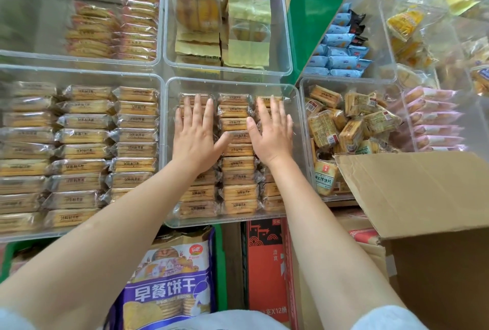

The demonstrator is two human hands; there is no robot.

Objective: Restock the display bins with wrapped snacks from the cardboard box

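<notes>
Inside the centre display bin (297, 107), both hands lie flat, palms down, on the wrapped snacks (238, 192). The left hand (194, 135) rests with straight, spread fingers on the left column of packets; the right hand (272, 136) rests likewise on the right column, gripping nothing. Between the two hands, the middle column is exposed. Three columns of packets fill this bin; the packets under the hands and forearms cannot be counted. Left of it, a second bin (79, 71) holds three columns of the same packets. Right of it, a third bin (304, 123) holds loosely heaped packets. Near the right forearm, the cardboard box (423, 197) stands with one flap raised, just beside the third bin; its contents are not visible.
</notes>
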